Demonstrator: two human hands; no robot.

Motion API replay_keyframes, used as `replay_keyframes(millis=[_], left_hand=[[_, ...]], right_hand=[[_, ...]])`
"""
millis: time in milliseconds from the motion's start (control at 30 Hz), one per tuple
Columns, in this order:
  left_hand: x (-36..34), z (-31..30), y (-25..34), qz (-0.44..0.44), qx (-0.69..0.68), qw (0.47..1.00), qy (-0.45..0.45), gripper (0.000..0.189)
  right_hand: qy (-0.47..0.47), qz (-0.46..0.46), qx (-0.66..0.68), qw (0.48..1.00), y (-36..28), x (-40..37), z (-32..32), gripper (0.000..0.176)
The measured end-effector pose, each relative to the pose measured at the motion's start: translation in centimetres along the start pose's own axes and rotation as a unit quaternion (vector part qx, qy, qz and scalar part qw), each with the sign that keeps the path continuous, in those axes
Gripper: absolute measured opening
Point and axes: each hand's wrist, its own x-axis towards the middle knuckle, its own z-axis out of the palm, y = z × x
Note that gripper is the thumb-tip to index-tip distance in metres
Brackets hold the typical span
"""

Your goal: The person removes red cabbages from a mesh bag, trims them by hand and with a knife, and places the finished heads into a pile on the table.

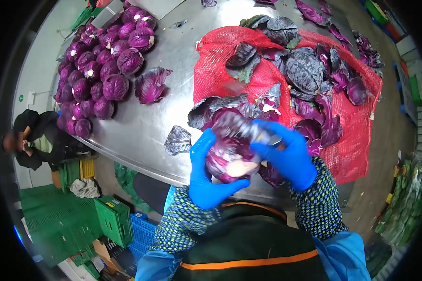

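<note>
Near the table's front edge, my left hand [205, 175] in a blue glove holds a red cabbage [229, 161] from its left and underside, its pale cut stem facing me. My right hand [286, 152], also gloved blue, is closed round a small tool [275, 140] at the cabbage's upper right; the tool is blurred, its blade not clear. A blurred purple leaf [232, 124] stands at the top of the cabbage. Behind my hands, a red mesh bag [356, 152] lies under dark outer leaves and an untrimmed cabbage [305, 70].
A pile of red cabbages [103, 65] covers the left of the metal table [173, 79]. Loose leaves [152, 85] lie between pile and bag. At the lower left are green crates [115, 220] and a blue crate [144, 233]. A person [42, 140] is at the far left.
</note>
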Motion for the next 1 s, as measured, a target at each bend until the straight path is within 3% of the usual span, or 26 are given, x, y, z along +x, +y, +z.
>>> replay_keyframes(millis=[33, 67, 133, 167, 233, 267, 333, 367, 400, 467, 533, 600, 633, 667, 700, 733, 800, 833, 867, 933, 967, 1000], left_hand=[[0.1, 0.0, 1.1, -0.053, -0.125, 0.991, -0.003, 0.101], [0.3, 0.2, 2.2, -0.103, -0.247, 0.964, -0.007, 0.102], [-0.4, 0.6, 0.9, -0.055, -0.209, 0.976, 0.018, 0.103], [-0.7, 0.9, 0.2, -0.035, -0.189, 0.981, 0.025, 0.103], [-0.7, 1.7, 0.9, -0.058, -0.236, 0.968, 0.062, 0.101], [-0.9, 2.0, 1.4, -0.084, -0.278, 0.952, 0.099, 0.100], [-0.6, 1.9, 2.0, -0.080, -0.261, 0.957, 0.101, 0.097], [-0.4, 1.8, 2.2, -0.056, -0.252, 0.961, 0.096, 0.097], [-0.3, 1.7, 2.4, -0.032, -0.242, 0.965, 0.090, 0.096], [-0.3, 1.7, 2.5, -0.008, -0.216, 0.971, 0.098, 0.097], [-0.5, 2.2, 3.2, -0.013, -0.199, 0.966, 0.164, 0.098], [-0.8, 2.2, 3.3, -0.020, -0.205, 0.963, 0.175, 0.100], [-0.9, 2.1, 3.0, 0.030, -0.123, 0.977, 0.171, 0.101], [-1.1, 2.0, 2.7, 0.080, -0.039, 0.982, 0.166, 0.103], [-1.3, 1.9, 2.4, 0.086, -0.014, 0.981, 0.171, 0.105], [-1.6, 1.7, 2.5, 0.086, -0.015, 0.982, 0.168, 0.105], [-1.8, 1.3, 3.2, 0.191, 0.314, 0.913, 0.175, 0.106], [-1.8, 1.2, 3.1, 0.212, 0.332, 0.902, 0.178, 0.106], [-2.0, 1.1, 2.9, 0.212, 0.332, 0.901, 0.180, 0.106], [-1.9, 0.9, 2.9, 0.147, 0.190, 0.958, 0.158, 0.105], [-1.8, 1.8, 3.2, 0.070, -0.041, 0.979, 0.186, 0.105], [-1.6, 1.5, 2.3, 0.036, -0.091, 0.977, 0.188, 0.093]], right_hand=[[0.068, 0.031, -0.021, 0.997, -0.3, 0.6, -1.0, 0.026], [0.106, 0.075, -0.028, 0.991, -0.1, 1.6, -2.0, 0.021], [0.099, 0.024, -0.160, 0.982, 4.0, 3.2, -4.6, 0.022], [0.099, 0.021, -0.161, 0.982, 4.2, 3.2, -4.4, 0.022], [0.180, -0.109, -0.181, 0.961, 5.2, 1.4, -3.4, 0.028], [0.137, 0.056, 0.043, 0.988, 1.8, -0.4, -1.5, 0.040], [0.020, 0.035, 0.085, 0.996, 1.9, -2.4, 0.3, 0.047], [0.029, -0.089, -0.043, 0.995, 1.4, -2.7, 1.3, 0.048], [0.039, -0.211, -0.169, 0.962, 1.1, -2.9, 2.2, 0.049], [0.065, -0.234, -0.185, 0.952, 1.7, -2.9, 2.5, 0.045], [0.009, -0.274, -0.236, 0.932, 2.3, -3.1, 1.9, 0.042], [0.021, -0.292, -0.250, 0.923, 1.6, -3.3, 2.2, 0.037], [0.021, -0.146, -0.096, 0.984, 0.6, -3.6, 2.6, 0.036], [0.021, 0.006, 0.062, 0.998, 0.1, -3.8, 2.9, 0.034], [0.032, -0.105, -0.020, 0.994, 1.1, -3.1, 3.0, 0.030], [0.035, -0.105, -0.021, 0.994, 1.1, -2.9, 3.0, 0.030], [0.024, -0.062, -0.075, 0.995, 0.6, -2.7, 2.9, 0.027], [0.031, -0.065, -0.095, 0.993, 0.2, -2.8, 3.0, 0.025], [0.029, -0.065, -0.095, 0.993, 0.4, -2.8, 3.0, 0.025], [0.066, 0.016, -0.036, 0.997, 0.7, -2.5, 2.6, 0.023], [0.045, 0.105, 0.098, 0.989, 0.1, -2.6, 2.1, 0.021], [0.040, 0.106, 0.099, 0.989, 0.0, -2.7, 1.5, 0.021]])
